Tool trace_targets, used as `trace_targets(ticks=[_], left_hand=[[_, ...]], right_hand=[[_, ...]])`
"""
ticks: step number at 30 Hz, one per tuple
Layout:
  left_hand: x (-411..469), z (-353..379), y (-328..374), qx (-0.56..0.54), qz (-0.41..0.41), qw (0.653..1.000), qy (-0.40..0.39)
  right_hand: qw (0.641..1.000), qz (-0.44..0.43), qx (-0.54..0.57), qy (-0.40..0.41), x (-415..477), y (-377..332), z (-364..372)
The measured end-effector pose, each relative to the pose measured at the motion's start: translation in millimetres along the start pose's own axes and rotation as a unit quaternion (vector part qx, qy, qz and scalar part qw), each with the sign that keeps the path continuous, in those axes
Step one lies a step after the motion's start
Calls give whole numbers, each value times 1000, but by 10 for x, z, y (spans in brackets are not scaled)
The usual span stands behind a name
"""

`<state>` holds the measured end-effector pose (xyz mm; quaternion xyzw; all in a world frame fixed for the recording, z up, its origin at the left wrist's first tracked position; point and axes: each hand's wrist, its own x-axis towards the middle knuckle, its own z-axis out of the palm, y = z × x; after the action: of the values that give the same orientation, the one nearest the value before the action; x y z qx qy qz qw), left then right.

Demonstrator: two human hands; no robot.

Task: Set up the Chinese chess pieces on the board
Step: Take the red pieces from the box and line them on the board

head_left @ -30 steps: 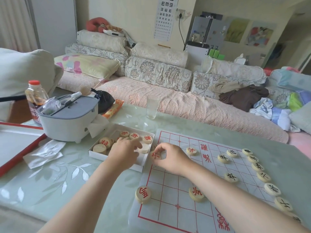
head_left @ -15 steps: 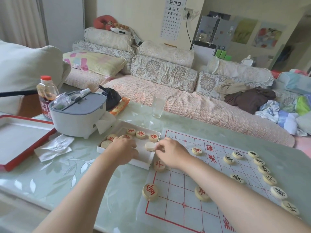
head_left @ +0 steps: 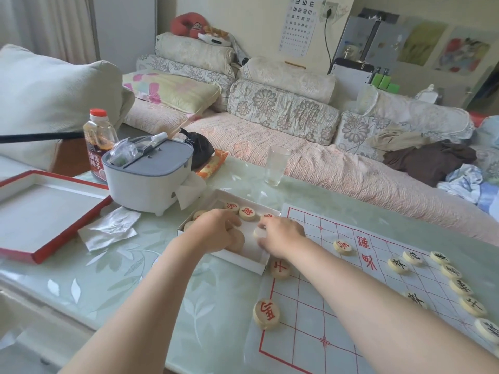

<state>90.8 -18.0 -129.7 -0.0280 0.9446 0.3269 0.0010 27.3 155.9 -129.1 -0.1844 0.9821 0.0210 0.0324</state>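
The paper board [head_left: 324, 306] with red lines lies on the table at the right. Red-marked pieces sit on it: one [head_left: 280, 268] by the box corner, one [head_left: 266, 313] at the near left edge, one [head_left: 342, 246] further in. Several black-marked pieces [head_left: 398, 265] line the right side. A white box [head_left: 224, 257] left of the board holds more red pieces [head_left: 247, 213]. My left hand [head_left: 216, 230] is inside the box with its fingers curled down over pieces; whether it holds one is hidden. My right hand [head_left: 280, 236] pinches a pale face-down piece [head_left: 258, 232] at the box's right side.
A grey and white container [head_left: 148, 182] with a tissue stands behind the box, with a sauce bottle [head_left: 98, 141] further left. A red-rimmed box lid [head_left: 40, 211] lies at the left, crumpled plastic [head_left: 110, 230] beside it. A drinking glass [head_left: 276, 166] stands at the table's far edge.
My right hand left the red piece on the board's left edge and moved into the box onto the pale piece. My left hand stayed in the box. The camera shifted left.
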Motion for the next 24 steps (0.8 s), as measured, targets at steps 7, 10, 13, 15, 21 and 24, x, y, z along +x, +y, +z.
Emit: trace_targets(ticks=[7,10,13,15,21,24], left_hand=[[18,-53,-59,-8,24,999,44],[7,-104,-36,19,24,999,28],[-47,-159,-5,53,23,998,-2],[-68,-146,-16,68,12,998,-11],[-45,-89,-60,48,-7,999,14],[-11,-46,-40,46,-24,999,9]], right_hand=[[997,-41,50,34,58,-115,14],[994,-35,95,27,74,-131,53],[995,-23,98,11,75,-122,63],[997,-25,77,-1,49,-121,53],[997,-42,45,-38,-5,-132,6],[997,-49,44,-41,0,-128,40]])
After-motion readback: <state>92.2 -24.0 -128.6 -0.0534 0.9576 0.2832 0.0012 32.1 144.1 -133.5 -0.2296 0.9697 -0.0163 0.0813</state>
